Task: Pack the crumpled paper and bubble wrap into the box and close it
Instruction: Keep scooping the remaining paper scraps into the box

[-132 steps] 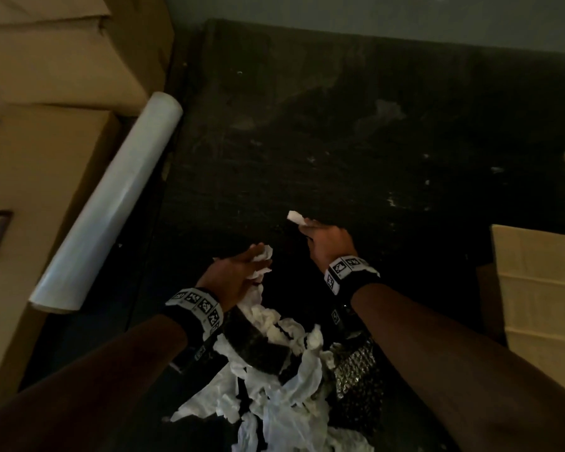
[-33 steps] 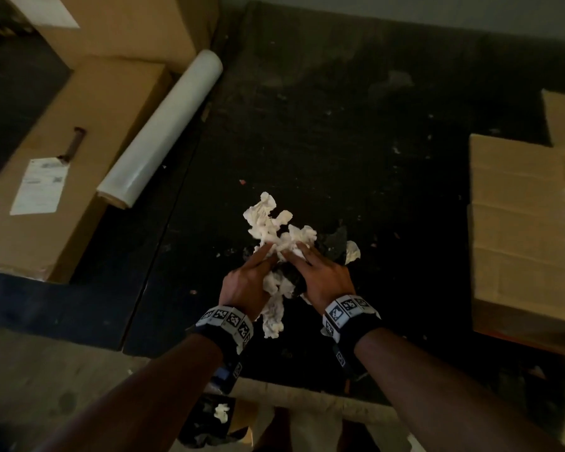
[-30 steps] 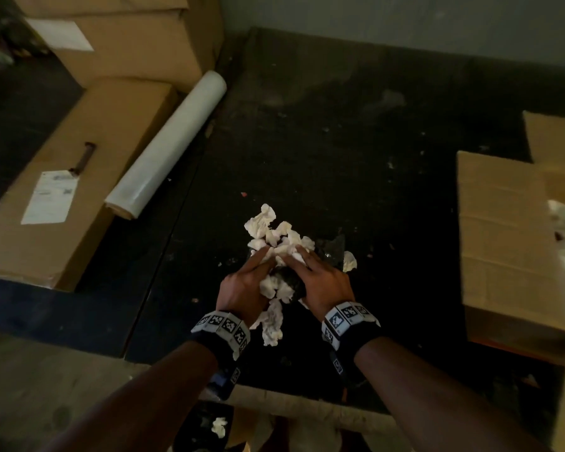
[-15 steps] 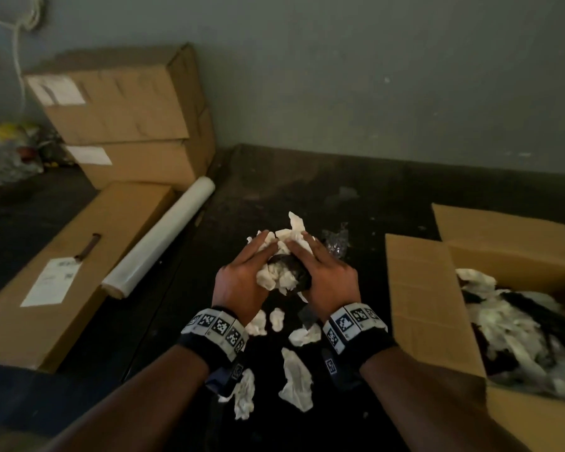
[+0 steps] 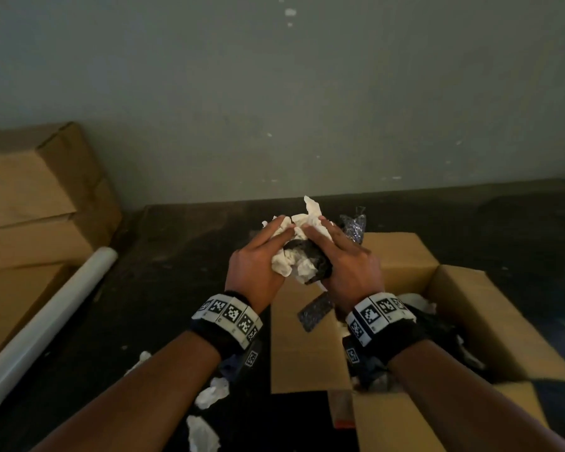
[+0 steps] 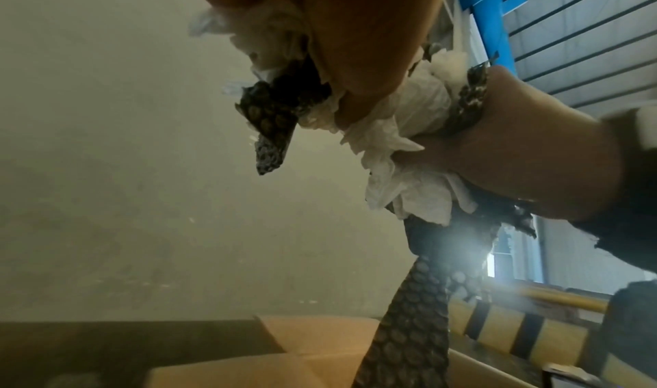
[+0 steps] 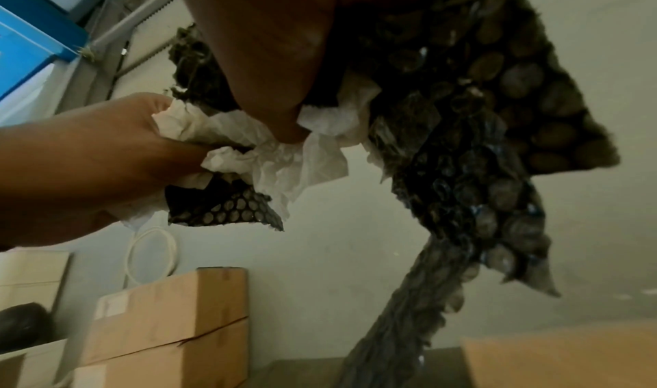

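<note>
Both hands hold one bundle of crumpled white paper (image 5: 294,259) and black bubble wrap (image 5: 318,262) in the air. My left hand (image 5: 255,262) grips its left side and my right hand (image 5: 346,265) grips its right side. A strip of the bubble wrap (image 5: 315,316) hangs below the bundle, over the left flap (image 5: 304,353) of the open cardboard box (image 5: 490,314). More paper and dark wrap lie inside the box. In the wrist views the paper (image 6: 401,163) (image 7: 284,163) and bubble wrap (image 6: 273,118) (image 7: 480,113) bulge out between the two palms.
Loose paper scraps (image 5: 211,393) lie on the dark floor to the lower left. A roll of clear film (image 5: 46,321) leans against a flat box (image 5: 10,308), with stacked cardboard boxes (image 5: 40,197) behind it. A grey wall closes off the back.
Both hands gathered the paper and bubble wrap off the floor, lifted the bundle and carried it right, over the open box's flap. A few paper scraps dropped to the floor.
</note>
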`<action>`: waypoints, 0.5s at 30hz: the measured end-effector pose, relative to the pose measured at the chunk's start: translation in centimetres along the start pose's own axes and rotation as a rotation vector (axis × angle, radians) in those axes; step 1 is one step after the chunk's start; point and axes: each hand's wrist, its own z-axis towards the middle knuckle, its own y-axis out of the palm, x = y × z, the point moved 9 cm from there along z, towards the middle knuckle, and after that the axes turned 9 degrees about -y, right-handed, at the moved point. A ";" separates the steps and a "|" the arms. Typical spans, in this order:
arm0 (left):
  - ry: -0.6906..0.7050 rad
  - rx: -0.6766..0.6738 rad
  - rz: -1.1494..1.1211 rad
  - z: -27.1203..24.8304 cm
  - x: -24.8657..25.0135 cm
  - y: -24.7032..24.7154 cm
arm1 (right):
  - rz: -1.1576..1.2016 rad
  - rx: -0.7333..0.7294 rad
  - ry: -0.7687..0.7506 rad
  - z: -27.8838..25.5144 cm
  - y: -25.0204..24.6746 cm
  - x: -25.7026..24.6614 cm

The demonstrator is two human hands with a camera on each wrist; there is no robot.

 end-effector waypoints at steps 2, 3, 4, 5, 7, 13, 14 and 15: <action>0.004 -0.050 -0.031 1.0 2.6 3.2 | -0.027 0.002 0.051 -1.8 -1.1 3.7; 0.006 -0.084 -0.038 1.4 3.9 4.9 | -0.035 -0.008 0.081 -2.8 -1.5 5.5; 0.007 -0.121 -0.041 1.7 4.9 6.5 | -0.041 -0.030 0.112 -3.8 -1.7 7.2; 0.002 -0.168 -0.046 1.9 6.0 8.7 | -0.049 -0.066 0.151 -5.0 -1.8 9.2; -0.015 -0.249 -0.018 2.0 7.5 12.9 | -0.053 -0.162 0.230 -7.3 -1.4 12.6; -0.092 -0.523 0.156 0.7 8.2 24.5 | 0.083 -0.463 0.407 -13.4 3.6 20.6; -0.131 -0.580 0.209 0.3 7.6 26.0 | 0.129 -0.525 0.425 -14.4 4.8 21.5; -0.169 -0.637 0.268 -0.1 7.0 27.2 | 0.167 -0.598 0.438 -15.2 6.0 22.2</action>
